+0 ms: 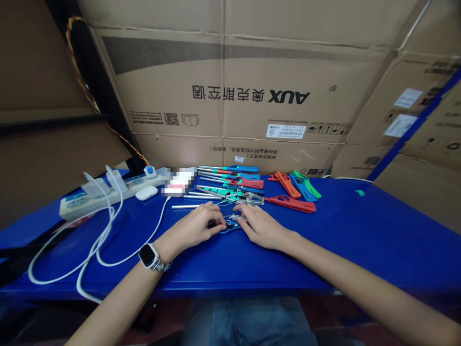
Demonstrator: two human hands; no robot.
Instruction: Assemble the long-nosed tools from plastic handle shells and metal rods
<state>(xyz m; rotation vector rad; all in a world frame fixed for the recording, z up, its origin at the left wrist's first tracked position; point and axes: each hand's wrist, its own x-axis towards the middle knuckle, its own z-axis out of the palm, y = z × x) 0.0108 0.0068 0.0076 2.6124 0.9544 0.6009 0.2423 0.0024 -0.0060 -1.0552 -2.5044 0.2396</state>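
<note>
My left hand (205, 223), with a watch (148, 255) on its wrist, is closed in a pinch at a blue lighter casing (229, 230) low on the table. A black part shows under its fingers. My right hand (260, 225) curls its fingers on a clear lighter tank (236, 217) with thin white wires, right above the casing. The fingers partly hide both pieces. Just behind my hands lie a green lighter shell (235, 194), more clear tanks (254, 198) and a bare metal lighter tube (184, 207).
Long-nosed lighters (248, 183) lie in a row at the back. Red, orange, blue and green handle shells (293, 203) sit to the right. At left are a power strip (117, 191), white cables (104, 235), a white case (146, 192) and a blurred-out device. Cardboard (248, 67) walls the blue table (324, 250).
</note>
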